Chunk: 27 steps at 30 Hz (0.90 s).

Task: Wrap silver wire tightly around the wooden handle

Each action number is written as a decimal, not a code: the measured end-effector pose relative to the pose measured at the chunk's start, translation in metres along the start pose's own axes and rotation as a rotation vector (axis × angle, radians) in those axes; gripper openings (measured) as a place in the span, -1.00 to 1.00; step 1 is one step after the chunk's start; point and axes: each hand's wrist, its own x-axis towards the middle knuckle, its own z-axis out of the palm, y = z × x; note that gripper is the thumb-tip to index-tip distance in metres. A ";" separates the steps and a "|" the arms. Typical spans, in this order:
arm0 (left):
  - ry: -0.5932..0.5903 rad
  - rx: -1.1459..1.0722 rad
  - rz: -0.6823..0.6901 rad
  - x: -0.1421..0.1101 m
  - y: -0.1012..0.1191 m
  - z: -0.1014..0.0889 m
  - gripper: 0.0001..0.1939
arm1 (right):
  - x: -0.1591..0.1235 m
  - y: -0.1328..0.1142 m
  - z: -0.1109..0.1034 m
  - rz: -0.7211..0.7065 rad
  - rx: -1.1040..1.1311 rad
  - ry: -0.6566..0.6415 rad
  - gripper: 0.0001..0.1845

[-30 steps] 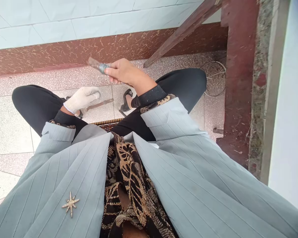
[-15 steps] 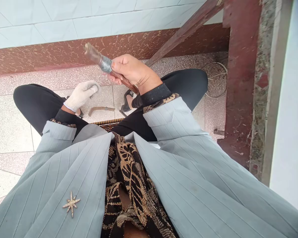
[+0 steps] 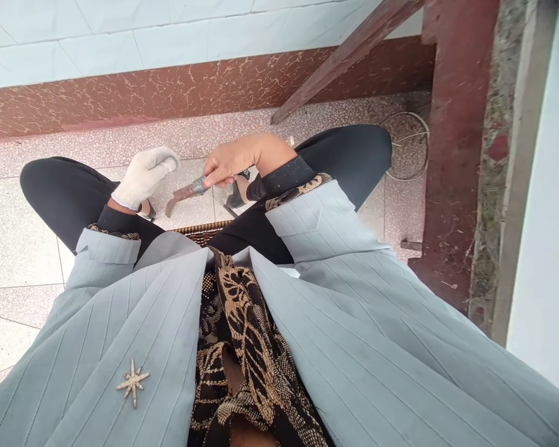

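My right hand (image 3: 235,160) is bare and closed round a brown wooden stick (image 3: 183,192) with grey wire wound about it. The stick points left and slightly down, its wire-wound part just beyond my fingertips. Near its far end, a thin curved brown piece (image 3: 169,207) shows above the floor; whether the two touch I cannot tell. My left hand (image 3: 146,176), in a white knitted glove, is held to the left of the stick. Its fingers are curled together, slightly blurred, and anything inside them is hidden.
Black-trousered knees spread on both sides, with a dark shoe (image 3: 235,197) between them. A woven edge (image 3: 202,233) shows near my lap. A wooden pole (image 3: 349,59) leans near the tiled wall (image 3: 177,46). At right are a coiled pale cable (image 3: 423,152) and a red post (image 3: 456,161).
My right hand has come down and turned, swinging the stick from pointing up-left to pointing down-left, over the curved piece on the floor. My left hand has shifted slightly left.
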 end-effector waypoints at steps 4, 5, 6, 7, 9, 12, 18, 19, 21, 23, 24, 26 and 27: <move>-0.041 -0.033 -0.028 0.005 -0.013 0.007 -0.76 | -0.010 0.001 0.002 -0.354 0.226 -0.012 -0.46; -0.068 -0.033 -0.043 0.006 -0.015 0.009 -0.76 | -0.012 0.001 0.002 -0.418 0.305 0.114 -0.43; -0.097 -0.021 -0.056 0.007 -0.016 0.011 -0.76 | -0.014 0.000 0.001 -0.440 0.369 0.268 -0.43; -0.133 0.001 -0.064 0.008 -0.016 0.014 -0.76 | -0.014 -0.001 0.001 -0.434 0.410 0.405 -0.44; -0.212 0.050 -0.055 0.008 -0.013 0.017 -0.77 | -0.013 -0.003 -0.001 -0.342 0.412 0.649 -0.48; -0.292 0.076 -0.007 0.006 -0.006 0.020 -0.76 | -0.004 -0.004 -0.004 -0.096 0.241 0.784 -0.53; -0.148 0.078 -0.006 0.002 0.004 0.006 -0.77 | 0.007 0.002 -0.006 0.131 -0.078 0.579 -0.60; -0.091 0.075 -0.022 0.002 0.004 0.002 -0.76 | 0.007 0.004 -0.006 0.129 -0.090 0.492 -0.58; -0.008 0.070 -0.056 0.001 0.003 -0.005 -0.74 | 0.006 0.008 -0.006 0.056 -0.072 0.246 -0.55; 0.007 0.071 -0.087 0.002 0.000 -0.007 -0.70 | 0.004 0.011 -0.007 -0.107 -0.024 -0.041 -0.48; -0.009 0.068 -0.097 0.003 -0.002 -0.006 -0.69 | 0.004 0.013 -0.007 -0.209 0.006 -0.176 -0.42; -0.054 0.047 -0.096 0.005 -0.008 0.000 -0.69 | 0.003 0.015 -0.006 -0.397 0.065 -0.333 -0.32; -0.088 0.035 -0.088 0.006 -0.011 0.005 -0.71 | 0.003 0.015 -0.006 -0.479 0.109 -0.313 -0.29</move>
